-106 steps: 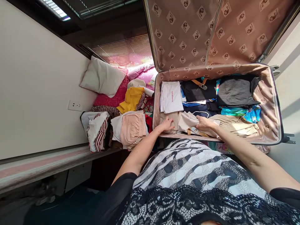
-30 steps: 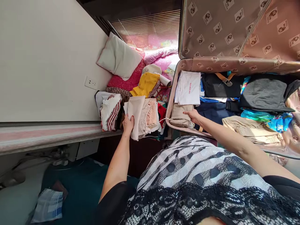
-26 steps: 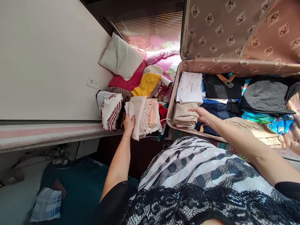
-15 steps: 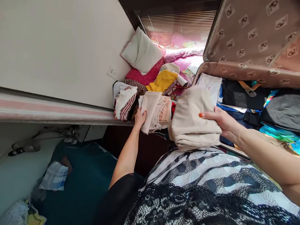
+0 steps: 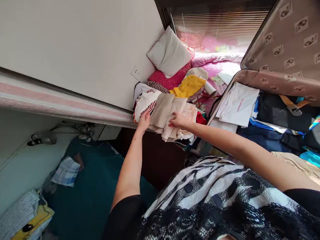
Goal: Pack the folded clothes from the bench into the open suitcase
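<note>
A beige folded garment (image 5: 162, 108) stands in a row of folded clothes on the ledge. To its left is a white garment with dark red stripes (image 5: 147, 101), and to its right a paler folded garment (image 5: 178, 106). My left hand (image 5: 144, 122) rests, fingers stretched, at the front of the striped garment, near the beige one's left edge. With fingers apart, my right hand (image 5: 177, 120) touches the front of the paler garment. A light peach garment with a printed pattern (image 5: 189, 113) sits just right of it.
On the right lies an open suitcase (image 5: 252, 77) with a folded white shirt (image 5: 237, 104) and dark clothes inside. A white pillow (image 5: 170, 53) and yellow cloth (image 5: 188, 86) are behind the row. A teal-covered bed (image 5: 92, 186) is below left.
My right hand has carried the beige garment left from near the suitcase into the row and let go. My left hand has moved from the paler garment to the striped one. The view has shifted.
</note>
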`<action>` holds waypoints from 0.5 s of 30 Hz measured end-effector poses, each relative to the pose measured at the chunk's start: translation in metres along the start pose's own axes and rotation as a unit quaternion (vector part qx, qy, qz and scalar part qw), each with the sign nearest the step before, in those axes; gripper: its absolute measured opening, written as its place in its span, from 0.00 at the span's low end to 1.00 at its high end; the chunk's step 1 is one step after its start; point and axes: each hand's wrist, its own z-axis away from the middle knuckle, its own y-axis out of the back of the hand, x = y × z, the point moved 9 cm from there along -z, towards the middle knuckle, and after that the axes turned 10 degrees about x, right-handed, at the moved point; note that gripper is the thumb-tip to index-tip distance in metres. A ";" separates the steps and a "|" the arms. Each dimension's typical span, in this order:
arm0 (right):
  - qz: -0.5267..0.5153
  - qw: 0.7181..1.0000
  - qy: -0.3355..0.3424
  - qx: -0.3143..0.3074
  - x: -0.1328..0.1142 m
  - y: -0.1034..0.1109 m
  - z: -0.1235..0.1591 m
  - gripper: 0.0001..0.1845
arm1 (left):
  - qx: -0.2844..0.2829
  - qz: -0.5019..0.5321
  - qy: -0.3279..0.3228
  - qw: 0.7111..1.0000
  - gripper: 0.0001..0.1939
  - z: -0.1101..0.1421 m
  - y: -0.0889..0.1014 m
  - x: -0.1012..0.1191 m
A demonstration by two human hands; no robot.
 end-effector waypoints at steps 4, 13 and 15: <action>0.018 0.999 -0.042 0.022 0.008 0.031 0.022 0.38 | -0.120 -0.105 -0.037 0.987 0.34 0.013 -0.067 0.024; 0.020 0.953 -0.086 0.291 0.029 0.324 0.215 0.16 | 0.000 -0.090 -0.161 0.983 0.29 0.044 -0.055 0.143; 0.003 0.905 -0.104 0.413 0.039 0.382 0.243 0.10 | -0.034 0.021 -0.231 0.972 0.25 0.063 -0.081 0.210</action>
